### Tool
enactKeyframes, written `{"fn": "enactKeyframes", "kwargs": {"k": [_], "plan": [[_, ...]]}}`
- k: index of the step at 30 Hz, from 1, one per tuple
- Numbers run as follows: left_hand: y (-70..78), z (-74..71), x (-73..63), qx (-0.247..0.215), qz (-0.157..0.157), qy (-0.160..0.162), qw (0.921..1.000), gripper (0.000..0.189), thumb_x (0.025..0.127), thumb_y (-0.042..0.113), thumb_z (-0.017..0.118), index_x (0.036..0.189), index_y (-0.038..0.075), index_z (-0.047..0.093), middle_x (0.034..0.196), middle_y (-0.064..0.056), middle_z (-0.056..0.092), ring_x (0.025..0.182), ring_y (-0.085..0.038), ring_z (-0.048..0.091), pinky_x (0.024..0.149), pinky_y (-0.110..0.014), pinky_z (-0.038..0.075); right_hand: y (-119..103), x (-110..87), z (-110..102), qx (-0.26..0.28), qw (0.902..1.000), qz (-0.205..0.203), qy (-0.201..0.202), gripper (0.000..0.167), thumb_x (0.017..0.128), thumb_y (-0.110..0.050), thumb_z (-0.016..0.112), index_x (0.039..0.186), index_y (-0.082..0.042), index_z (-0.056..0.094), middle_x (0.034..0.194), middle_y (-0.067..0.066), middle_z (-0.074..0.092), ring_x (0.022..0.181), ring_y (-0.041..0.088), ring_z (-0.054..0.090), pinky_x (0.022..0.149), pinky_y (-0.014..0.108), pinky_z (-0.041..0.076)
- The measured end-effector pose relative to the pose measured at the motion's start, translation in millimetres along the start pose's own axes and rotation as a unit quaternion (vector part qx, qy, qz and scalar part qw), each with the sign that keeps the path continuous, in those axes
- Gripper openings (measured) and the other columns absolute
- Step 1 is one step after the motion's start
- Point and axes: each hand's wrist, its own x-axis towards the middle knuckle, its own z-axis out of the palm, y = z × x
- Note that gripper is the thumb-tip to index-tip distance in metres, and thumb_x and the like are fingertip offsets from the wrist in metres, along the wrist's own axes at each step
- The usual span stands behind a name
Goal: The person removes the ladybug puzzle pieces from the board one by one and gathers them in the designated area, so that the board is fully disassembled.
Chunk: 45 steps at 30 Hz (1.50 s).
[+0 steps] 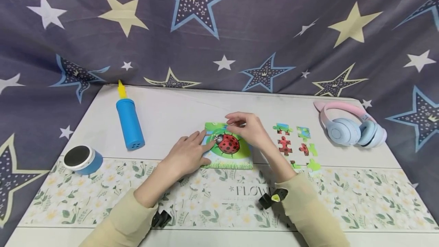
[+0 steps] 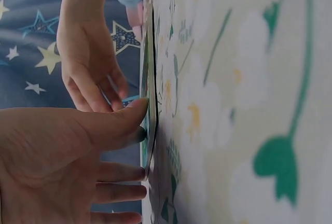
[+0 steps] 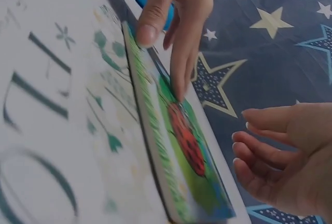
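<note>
1. The ladybug picture board [image 1: 229, 144] lies flat near the middle of the table [image 1: 171, 117], well in from its left and right edges.
2. The left hand [image 1: 188, 153] touches the board's left side, fingers spread, pinching nothing.
3. The right hand [image 1: 248, 129] hangs over the board's far right corner, fingers loosely bent; no piece shows between them.
4. Light, flat left-hand pressure should stop sliding; the right fingertips should work from above, keeping the right sleeve [image 1: 308, 209] off the loose jigsaw pieces [image 1: 285, 146] towards the table's right edge.
5. "FLOWE" lettering [image 1: 252, 191] reads between the sleeves, the rest hidden; a smaller line beneath is too faint. The cat-ear headphones [image 1: 344, 132], near the far right corner, show no legible brand.
</note>
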Motion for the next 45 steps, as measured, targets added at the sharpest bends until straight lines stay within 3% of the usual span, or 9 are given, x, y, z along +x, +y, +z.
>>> {"fn": "enactKeyframes", "kwargs": {"k": [11,27,37,45], "plan": [[1.7,-0.8,1.9,0.007,-0.015,-0.031,0.9994,0.068,0.098,0.048,0.066,0.158,0.026,0.044,0.171,-0.023,0.019,0.159,-0.041,0.021,0.122,-0.061,0.033,2.0,4.4,26.2,-0.053,0.9970,0.031,-0.048,0.038,0.091,-0.010,0.078,0.128,-0.007,0.071,0.113,0.011,0.078,0.097,0.023,0.073,0.087,0.036,0.061],[1.1,-0.8,0.3,0.012,-0.013,-0.030,0.9994,0.068,0.097,0.049,0.066,0.157,0.025,0.045,0.170,-0.022,0.023,0.156,-0.042,0.030,0.120,-0.061,0.035,-6.8,-1.8,43.7,-0.150,0.9881,0.035,-0.001,0.032,0.090,-0.010,0.079,0.122,-0.009,0.076,0.111,0.008,0.079,0.097,0.022,0.076,0.085,0.036,0.063],[-0.6,-0.1,-0.7,0.011,-0.015,-0.031,0.9993,0.068,0.097,0.048,0.066,0.157,0.025,0.046,0.170,-0.022,0.024,0.156,-0.042,0.030,0.120,-0.061,0.035,-4.8,-0.2,46.5,-0.134,0.9900,0.042,0.006,0.031,0.089,-0.010,0.081,0.120,-0.011,0.077,0.106,0.006,0.079,0.093,0.020,0.076,0.088,0.039,0.061],[0.2,-0.7,0.1,0.017,-0.014,-0.029,0.9993,0.068,0.097,0.049,0.066,0.157,0.026,0.046,0.170,-0.022,0.025,0.155,-0.042,0.031,0.119,-0.062,0.036,-4.5,-0.6,47.1,-0.146,0.9880,0.048,0.008,0.042,0.090,-0.012,0.080,0.131,-0.010,0.072,0.108,0.006,0.078,0.097,0.022,0.075,0.094,0.043,0.059]]}}
